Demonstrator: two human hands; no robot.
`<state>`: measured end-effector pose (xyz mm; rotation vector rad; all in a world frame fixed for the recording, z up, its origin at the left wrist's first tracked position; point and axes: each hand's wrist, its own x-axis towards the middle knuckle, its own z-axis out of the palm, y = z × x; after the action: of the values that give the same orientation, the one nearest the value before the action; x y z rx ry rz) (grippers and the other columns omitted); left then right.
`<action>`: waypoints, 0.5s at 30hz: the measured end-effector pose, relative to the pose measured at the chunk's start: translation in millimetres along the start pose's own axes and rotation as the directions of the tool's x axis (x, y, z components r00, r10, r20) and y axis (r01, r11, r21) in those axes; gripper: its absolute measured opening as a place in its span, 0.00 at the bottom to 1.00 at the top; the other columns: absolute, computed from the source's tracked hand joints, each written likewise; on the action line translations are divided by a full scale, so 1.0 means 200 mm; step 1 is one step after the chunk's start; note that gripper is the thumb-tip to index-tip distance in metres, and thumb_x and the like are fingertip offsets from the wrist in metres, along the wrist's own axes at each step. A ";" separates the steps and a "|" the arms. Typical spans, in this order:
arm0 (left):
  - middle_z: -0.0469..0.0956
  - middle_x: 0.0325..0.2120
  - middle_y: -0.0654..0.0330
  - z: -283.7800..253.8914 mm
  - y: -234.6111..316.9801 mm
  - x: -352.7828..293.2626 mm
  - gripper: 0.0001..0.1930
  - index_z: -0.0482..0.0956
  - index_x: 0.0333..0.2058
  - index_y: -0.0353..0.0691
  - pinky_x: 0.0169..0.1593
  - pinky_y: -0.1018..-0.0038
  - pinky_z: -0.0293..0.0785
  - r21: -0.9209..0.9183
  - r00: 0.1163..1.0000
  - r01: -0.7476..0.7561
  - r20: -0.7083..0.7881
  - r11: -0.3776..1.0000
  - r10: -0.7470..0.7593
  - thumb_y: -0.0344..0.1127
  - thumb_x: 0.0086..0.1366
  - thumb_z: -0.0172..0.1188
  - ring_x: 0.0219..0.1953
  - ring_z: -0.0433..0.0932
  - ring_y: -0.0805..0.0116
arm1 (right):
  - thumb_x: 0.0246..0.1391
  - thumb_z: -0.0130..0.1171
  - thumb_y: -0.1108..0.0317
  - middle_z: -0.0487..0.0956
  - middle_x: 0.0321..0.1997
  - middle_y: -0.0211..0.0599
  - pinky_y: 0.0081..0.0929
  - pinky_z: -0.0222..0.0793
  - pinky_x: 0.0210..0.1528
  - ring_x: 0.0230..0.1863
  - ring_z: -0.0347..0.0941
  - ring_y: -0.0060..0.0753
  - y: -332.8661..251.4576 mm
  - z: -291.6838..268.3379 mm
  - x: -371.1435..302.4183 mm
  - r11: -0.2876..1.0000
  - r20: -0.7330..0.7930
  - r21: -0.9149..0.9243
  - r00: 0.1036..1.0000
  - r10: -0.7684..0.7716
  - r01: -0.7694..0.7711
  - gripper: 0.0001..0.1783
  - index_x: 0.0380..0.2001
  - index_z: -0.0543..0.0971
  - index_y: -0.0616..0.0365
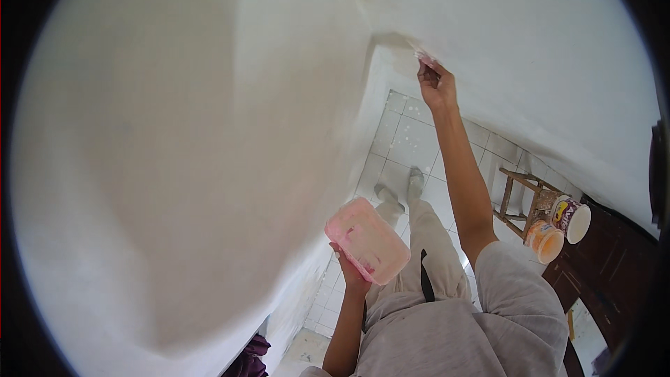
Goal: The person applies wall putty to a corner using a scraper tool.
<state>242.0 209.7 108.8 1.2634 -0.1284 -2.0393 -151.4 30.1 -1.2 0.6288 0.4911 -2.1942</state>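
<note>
Above tiles (413,141) — left hand (351,269) holds pink tray (371,237).

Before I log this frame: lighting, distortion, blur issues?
Head view: broad soft shadow across the left-hand wall, brighter toward its lower edge; black fisheye vignette all round, brown panelled door fading into it at right; pink tray reads clearly, but the small pale tool in the right hand blends into the wall, outline unclear.
</note>
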 end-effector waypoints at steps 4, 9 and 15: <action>0.66 0.56 0.60 0.03 0.02 0.00 0.38 0.59 0.62 0.49 0.58 0.57 0.68 0.027 1.000 0.000 0.006 1.000 0.000 0.70 0.63 0.41 0.57 0.67 0.58 | 0.56 0.50 0.81 0.77 0.43 0.50 0.30 0.76 0.49 0.45 0.75 0.41 -0.13 0.14 -0.40 0.988 0.118 0.149 0.991 -0.064 0.046 0.08 0.40 0.72 0.71; 0.66 0.56 0.61 -0.03 0.00 0.04 0.38 0.59 0.61 0.49 0.58 0.57 0.68 -0.017 0.999 0.003 0.033 1.000 -0.002 0.70 0.63 0.41 0.57 0.67 0.59 | 0.57 0.52 0.77 0.78 0.41 0.44 0.27 0.73 0.55 0.44 0.75 0.38 0.05 -0.10 -0.34 0.964 0.056 -0.203 0.985 -0.164 0.172 0.08 0.39 0.73 0.70; 0.66 0.56 0.60 0.01 -0.06 0.08 0.38 0.59 0.62 0.48 0.57 0.57 0.68 0.021 0.995 0.074 0.070 0.997 -0.075 0.70 0.63 0.42 0.57 0.67 0.58 | 0.56 0.47 0.80 0.77 0.41 0.51 0.29 0.76 0.51 0.45 0.75 0.43 0.07 -0.32 0.32 0.996 -0.012 -0.088 1.000 0.001 -0.002 0.09 0.39 0.71 0.74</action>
<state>230.9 207.8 93.1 1.2238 -0.1349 -2.1519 -160.1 18.3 -92.1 0.5950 0.5905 -2.1560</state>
